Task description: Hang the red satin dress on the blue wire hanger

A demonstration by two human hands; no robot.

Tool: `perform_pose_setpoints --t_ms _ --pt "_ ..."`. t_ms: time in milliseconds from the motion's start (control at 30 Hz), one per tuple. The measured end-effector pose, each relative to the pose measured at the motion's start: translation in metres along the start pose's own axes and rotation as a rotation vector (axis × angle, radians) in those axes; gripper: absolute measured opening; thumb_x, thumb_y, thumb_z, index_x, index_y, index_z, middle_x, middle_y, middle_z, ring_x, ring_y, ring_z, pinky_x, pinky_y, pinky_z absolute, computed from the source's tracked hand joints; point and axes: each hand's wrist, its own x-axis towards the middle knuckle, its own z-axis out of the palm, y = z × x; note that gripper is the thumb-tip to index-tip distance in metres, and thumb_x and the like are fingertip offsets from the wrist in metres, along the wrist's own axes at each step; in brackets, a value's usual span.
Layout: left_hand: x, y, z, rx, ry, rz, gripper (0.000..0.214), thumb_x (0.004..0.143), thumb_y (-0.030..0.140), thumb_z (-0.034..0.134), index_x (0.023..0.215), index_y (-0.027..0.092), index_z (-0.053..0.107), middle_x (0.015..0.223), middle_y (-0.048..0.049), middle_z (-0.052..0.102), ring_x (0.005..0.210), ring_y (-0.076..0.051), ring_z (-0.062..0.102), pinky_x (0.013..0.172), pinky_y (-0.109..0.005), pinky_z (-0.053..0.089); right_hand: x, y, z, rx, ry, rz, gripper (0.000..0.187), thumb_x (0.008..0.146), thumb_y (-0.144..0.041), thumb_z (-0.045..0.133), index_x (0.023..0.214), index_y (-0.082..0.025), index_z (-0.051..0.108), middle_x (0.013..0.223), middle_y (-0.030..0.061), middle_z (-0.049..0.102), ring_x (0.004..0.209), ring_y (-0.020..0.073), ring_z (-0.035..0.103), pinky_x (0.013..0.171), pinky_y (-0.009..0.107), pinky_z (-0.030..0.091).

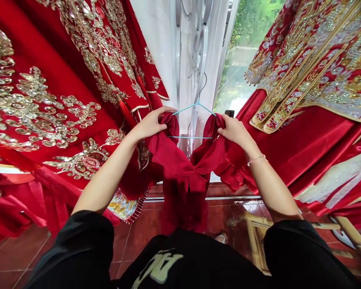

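Observation:
A dark red dress [180, 164] hangs from a light blue wire hanger [197, 105] in front of me, its skirt falling toward the tiled floor. My left hand [153, 124] pinches the dress's left shoulder near the hanger's end. On the other side, my right hand [232, 129] grips the right shoulder, thumb in front and fingers behind the fabric. The hanger's lower bar shows across the neckline. Its metal hook rises above, close to a second hook [193, 73]; whether it rests on anything I cannot tell.
Red garments with gold beading [78, 120] hang at left; an embroidered red and gold outfit [307, 64] hangs at right. Behind the dress stand white metal bars [202, 52] and a window [243, 60]. A bamboo stool [252, 237] stands low on the right.

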Motion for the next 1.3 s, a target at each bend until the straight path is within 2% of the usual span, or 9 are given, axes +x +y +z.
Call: perform_pose_setpoints --t_ms 200,400,500,733,833,933,1100,1200,1300 --pt "0.004 -0.006 -0.004 -0.014 -0.001 -0.004 0.064 0.067 0.006 0.051 0.13 0.018 0.06 0.142 -0.01 0.06 0.134 -0.022 0.053 0.12 -0.044 0.036 -0.004 -0.013 0.003 -0.112 0.064 0.105 0.037 0.081 -0.018 0.051 0.116 -0.012 0.059 0.099 0.0223 0.072 0.086 0.035 0.067 0.072 0.041 0.049" --pt "0.006 -0.011 -0.017 -0.033 -0.122 0.003 0.067 0.068 0.008 0.051 0.133 0.02 0.058 0.141 -0.0102 0.059 0.131 -0.023 0.055 0.113 -0.043 0.044 -0.004 -0.003 -0.008 -0.093 -0.004 0.003 0.029 0.08 -0.021 0.053 0.105 -0.013 0.063 0.096 0.0195 0.073 0.086 0.0328 0.067 0.072 0.039 0.049" --pt "0.006 -0.015 -0.02 -0.051 -0.12 -0.018 0.064 0.07 0.011 0.053 0.134 0.019 0.058 0.138 -0.0118 0.061 0.123 -0.024 0.06 0.108 -0.043 0.048 -0.003 0.001 -0.014 -0.089 -0.039 -0.021 0.025 0.08 -0.02 0.053 0.101 -0.013 0.065 0.098 0.0186 0.073 0.09 0.0317 0.067 0.073 0.038 0.049" --pt "0.006 -0.016 0.0 0.087 -0.089 0.025 0.071 0.074 0.012 0.056 0.143 0.016 0.045 0.148 -0.0116 0.049 0.14 -0.026 0.045 0.123 -0.045 0.031 -0.01 -0.003 -0.015 -0.102 -0.093 0.047 0.033 0.085 -0.023 0.053 0.115 -0.011 0.061 0.107 0.0195 0.072 0.095 0.0326 0.067 0.076 0.038 0.048" --pt "0.003 -0.014 0.009 0.249 -0.049 -0.053 0.077 0.074 0.008 0.053 0.148 0.02 0.038 0.152 -0.0113 0.043 0.145 -0.029 0.038 0.125 -0.053 0.021 -0.014 -0.004 -0.014 -0.093 -0.107 0.081 0.036 0.087 -0.025 0.052 0.12 -0.013 0.058 0.111 0.0191 0.071 0.094 0.0326 0.067 0.073 0.037 0.047" --pt "-0.001 -0.013 0.006 0.279 -0.065 -0.114 0.078 0.076 0.011 0.051 0.151 0.026 0.034 0.155 -0.0093 0.041 0.147 -0.031 0.036 0.125 -0.059 0.016 -0.018 -0.004 -0.015 -0.087 -0.118 0.108 0.038 0.087 -0.026 0.051 0.123 -0.014 0.056 0.11 0.0184 0.071 0.092 0.0324 0.067 0.072 0.037 0.045" --pt "0.0 -0.018 -0.016 0.125 -0.203 0.018 0.082 0.074 0.012 0.053 0.152 0.022 0.033 0.159 -0.0091 0.039 0.148 -0.025 0.035 0.126 -0.042 0.023 -0.023 -0.008 -0.017 -0.076 -0.104 0.123 0.035 0.087 -0.025 0.052 0.12 -0.012 0.057 0.106 0.019 0.07 0.091 0.0318 0.066 0.075 0.038 0.046" --pt "0.002 -0.02 -0.01 0.177 -0.129 -0.027 0.076 0.074 0.013 0.055 0.148 0.02 0.039 0.154 -0.0098 0.046 0.144 -0.027 0.041 0.125 -0.045 0.026 -0.024 -0.009 -0.015 -0.066 -0.094 0.145 0.035 0.088 -0.024 0.052 0.119 -0.011 0.056 0.106 0.0209 0.069 0.092 0.0331 0.065 0.076 0.04 0.047" --pt "0.001 -0.017 0.012 0.27 -0.017 -0.131 0.074 0.075 0.015 0.058 0.146 0.021 0.039 0.15 -0.0113 0.048 0.141 -0.03 0.045 0.121 -0.052 0.031 -0.025 -0.011 -0.008 -0.039 -0.072 0.159 0.036 0.087 -0.022 0.051 0.121 -0.011 0.054 0.104 0.0204 0.069 0.094 0.0336 0.063 0.082 0.046 0.048"
